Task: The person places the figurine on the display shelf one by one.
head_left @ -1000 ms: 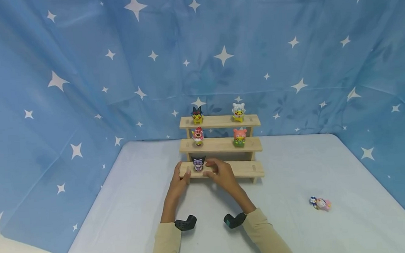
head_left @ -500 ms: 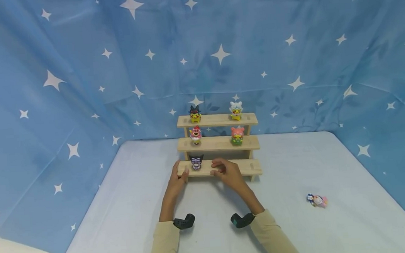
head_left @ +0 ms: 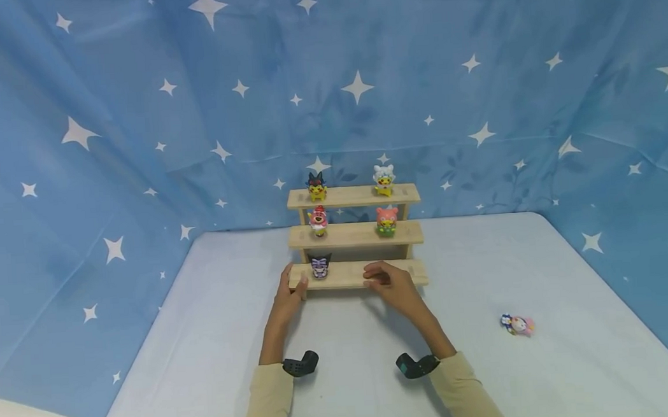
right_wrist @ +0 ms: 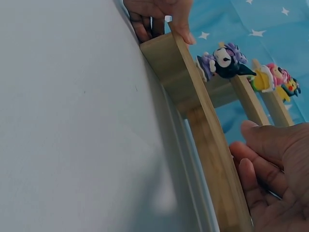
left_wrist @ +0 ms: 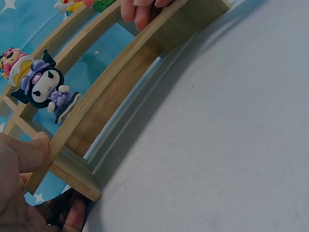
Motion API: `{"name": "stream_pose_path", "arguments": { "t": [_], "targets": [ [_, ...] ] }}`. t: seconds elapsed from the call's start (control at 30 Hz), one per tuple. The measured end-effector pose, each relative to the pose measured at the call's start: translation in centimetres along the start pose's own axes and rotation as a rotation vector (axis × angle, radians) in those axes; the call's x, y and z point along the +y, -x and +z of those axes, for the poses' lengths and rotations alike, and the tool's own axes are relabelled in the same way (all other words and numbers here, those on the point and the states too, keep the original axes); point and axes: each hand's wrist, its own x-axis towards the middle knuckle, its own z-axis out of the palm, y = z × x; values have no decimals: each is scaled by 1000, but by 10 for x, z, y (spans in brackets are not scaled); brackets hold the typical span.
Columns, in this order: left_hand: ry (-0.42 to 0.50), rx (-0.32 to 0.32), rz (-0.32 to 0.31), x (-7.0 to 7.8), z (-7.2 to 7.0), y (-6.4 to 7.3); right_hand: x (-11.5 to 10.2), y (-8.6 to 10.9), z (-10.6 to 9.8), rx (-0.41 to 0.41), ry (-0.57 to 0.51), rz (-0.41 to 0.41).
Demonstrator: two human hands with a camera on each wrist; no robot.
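Observation:
A three-step wooden display shelf (head_left: 344, 274) stands on the white cloth. My left hand (head_left: 287, 295) grips the left end of its lowest step, thumb on top and fingers below in the left wrist view. A figurine with black pointed ears and a purple bow (head_left: 320, 267) stands upright on that step, just right of the left thumb. My right hand (head_left: 395, 287) hovers at the right part of the same step, fingers loosely bent, nothing held. In the right wrist view, the right fingers (right_wrist: 260, 169) lie close to the board; whether they touch it I cannot tell.
On the middle step stand a red-capped pink figurine (head_left: 318, 221) and a pink-hooded one (head_left: 387, 221). The top step bears a black-eared yellow figurine (head_left: 317, 187) and a white-hooded one (head_left: 384, 180). Another figurine (head_left: 517, 325) lies on the cloth at right. A starry blue curtain (head_left: 237, 125) hangs behind.
My right hand has moved right along the lowest step, away from the black-eared purple figurine. My left hand keeps its grip on the shelf. The head view has shifted slightly.

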Motion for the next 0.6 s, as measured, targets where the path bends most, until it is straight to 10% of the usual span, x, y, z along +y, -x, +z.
{"name": "stream_pose_path", "arguments": {
  "t": [0.6],
  "targets": [
    [3,-24,-37,0,-2,-4,11,34,-57,144,150,39]
  ]
}}
